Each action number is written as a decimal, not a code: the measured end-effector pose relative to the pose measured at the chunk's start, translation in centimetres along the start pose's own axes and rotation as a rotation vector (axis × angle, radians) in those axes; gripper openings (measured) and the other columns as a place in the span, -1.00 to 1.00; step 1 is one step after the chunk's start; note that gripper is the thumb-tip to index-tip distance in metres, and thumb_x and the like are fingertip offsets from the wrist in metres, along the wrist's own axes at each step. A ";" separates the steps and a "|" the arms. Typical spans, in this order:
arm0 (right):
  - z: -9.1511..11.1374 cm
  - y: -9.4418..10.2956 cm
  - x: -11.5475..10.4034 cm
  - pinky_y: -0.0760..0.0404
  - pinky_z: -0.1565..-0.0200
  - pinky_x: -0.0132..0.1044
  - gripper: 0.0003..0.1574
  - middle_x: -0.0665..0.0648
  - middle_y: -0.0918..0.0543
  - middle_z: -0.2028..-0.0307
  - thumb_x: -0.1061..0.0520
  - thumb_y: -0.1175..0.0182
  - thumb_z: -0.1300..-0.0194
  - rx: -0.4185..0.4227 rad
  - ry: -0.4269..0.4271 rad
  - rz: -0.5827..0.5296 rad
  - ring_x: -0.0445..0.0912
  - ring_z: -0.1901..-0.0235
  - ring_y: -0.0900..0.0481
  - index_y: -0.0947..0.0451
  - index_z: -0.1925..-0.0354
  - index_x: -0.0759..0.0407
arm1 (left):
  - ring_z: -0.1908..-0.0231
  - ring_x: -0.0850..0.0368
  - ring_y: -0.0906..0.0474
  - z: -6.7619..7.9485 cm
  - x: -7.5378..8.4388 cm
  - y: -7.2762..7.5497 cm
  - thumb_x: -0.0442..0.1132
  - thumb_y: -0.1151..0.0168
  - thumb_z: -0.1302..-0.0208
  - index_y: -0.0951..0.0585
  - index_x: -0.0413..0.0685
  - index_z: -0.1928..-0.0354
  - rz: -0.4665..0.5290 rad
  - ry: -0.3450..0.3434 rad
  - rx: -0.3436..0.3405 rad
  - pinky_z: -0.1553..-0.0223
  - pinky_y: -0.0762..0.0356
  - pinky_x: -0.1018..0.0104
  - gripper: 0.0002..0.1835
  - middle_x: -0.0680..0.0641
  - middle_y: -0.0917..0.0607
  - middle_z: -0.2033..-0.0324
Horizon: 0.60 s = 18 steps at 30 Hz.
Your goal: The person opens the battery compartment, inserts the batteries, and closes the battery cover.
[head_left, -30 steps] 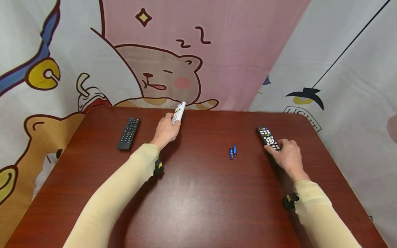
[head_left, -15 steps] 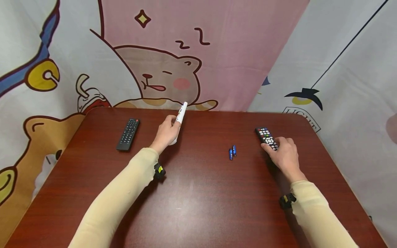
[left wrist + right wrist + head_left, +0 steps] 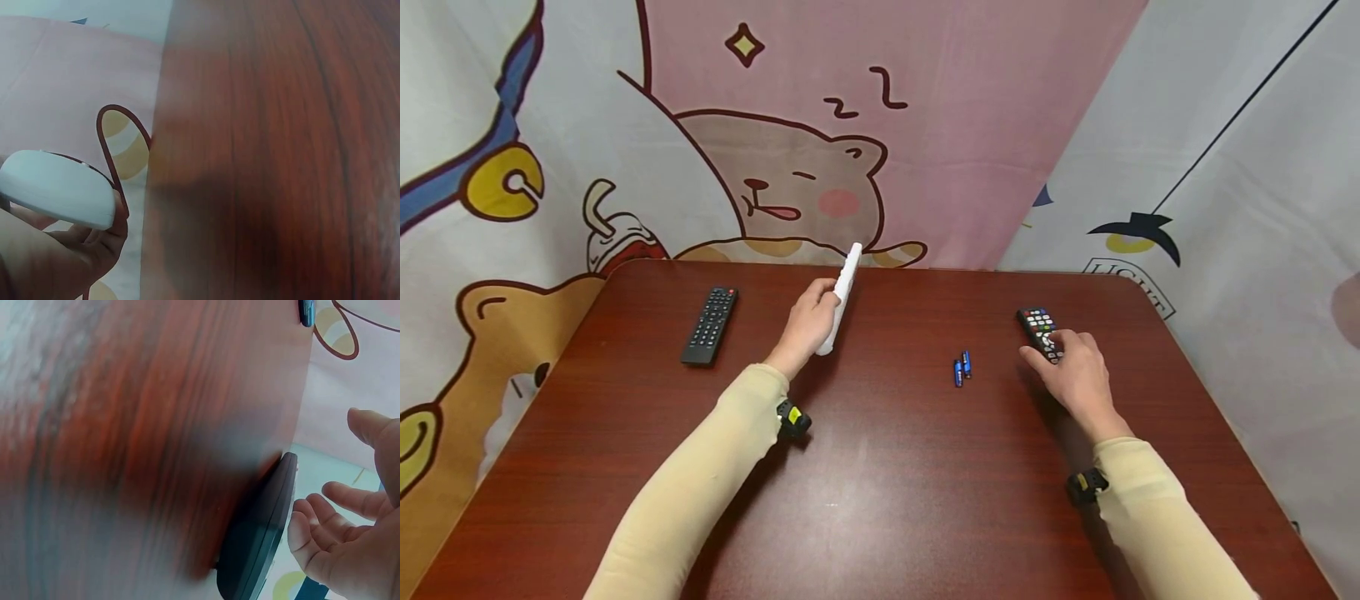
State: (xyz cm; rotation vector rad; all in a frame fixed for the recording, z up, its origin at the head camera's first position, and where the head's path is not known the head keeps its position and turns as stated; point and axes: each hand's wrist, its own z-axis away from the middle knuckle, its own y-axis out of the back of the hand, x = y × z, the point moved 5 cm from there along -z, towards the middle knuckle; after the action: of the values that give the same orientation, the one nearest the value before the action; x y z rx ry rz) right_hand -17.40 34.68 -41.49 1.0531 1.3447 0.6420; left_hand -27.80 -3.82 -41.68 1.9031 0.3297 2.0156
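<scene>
In the head view my left hand (image 3: 808, 323) grips a white remote control (image 3: 844, 300) above the far middle of the table, turned on its edge so the buttons are mostly out of sight. The left wrist view shows the white remote's rounded end (image 3: 59, 187) between thumb and fingers. On the right lies a black remote control (image 3: 1036, 323) with coloured buttons. My right hand (image 3: 1081, 375) hovers over its near end, thumb spread away and fingers loosely bent. In the right wrist view a gap separates the thumb from the black remote (image 3: 256, 537); whether the fingertips touch it, I cannot tell.
Two blue batteries (image 3: 962, 368) lie side by side right of the table's middle. A second black remote (image 3: 711, 325) rests at the far left. The brown wooden table (image 3: 880, 467) meets a cartoon-printed cloth (image 3: 970, 150) at its back edge.
The white remote has turned from face-up onto its edge in my left hand. My right hand has shifted slightly left, its thumb coming away from the black remote, which lies in place.
</scene>
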 end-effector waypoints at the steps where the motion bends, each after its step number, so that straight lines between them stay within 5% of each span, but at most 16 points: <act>1: 0.0 0.0 -0.1 -0.43 -0.09 0.34 -0.19 0.52 -0.43 -0.11 -0.16 -0.29 -0.39 -0.001 0.002 0.002 0.38 -0.05 -0.43 -0.43 -0.23 0.50 | -0.13 -0.18 -0.51 0.0 0.0 0.0 -0.12 0.10 -0.42 -0.47 -0.03 -0.40 0.020 0.001 0.001 -0.22 -0.44 -0.08 -0.46 -0.22 -0.59 -0.25; 8: 0.1 -0.3 -0.7 -0.45 -0.09 0.35 -0.19 0.53 -0.44 -0.11 -0.15 -0.28 -0.40 -0.015 0.025 0.006 0.39 -0.05 -0.45 -0.43 -0.23 0.52 | -0.08 -0.18 -0.52 0.5 0.4 -0.4 -0.21 0.13 -0.40 -0.47 -0.14 -0.38 0.144 0.001 -0.002 -0.14 -0.46 -0.04 -0.45 -0.28 -0.58 -0.21; 18: 0.1 -0.6 -1.8 -0.46 -0.08 0.34 -0.23 0.51 -0.47 -0.09 -0.15 -0.28 -0.41 -0.023 0.059 -0.005 0.39 -0.04 -0.48 -0.46 -0.21 0.49 | 0.26 0.00 -0.56 1.3 0.5 -1.4 -0.29 0.18 -0.41 -0.50 -0.21 -0.33 0.348 0.013 -0.025 0.25 -0.52 0.26 -0.49 -0.41 -0.67 0.01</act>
State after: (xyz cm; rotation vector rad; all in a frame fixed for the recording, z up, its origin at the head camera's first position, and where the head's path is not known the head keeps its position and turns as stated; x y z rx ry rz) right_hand -17.68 32.84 -41.24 1.0184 1.3875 0.6877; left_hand -26.41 -2.45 -41.70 2.0468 -0.0284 2.2340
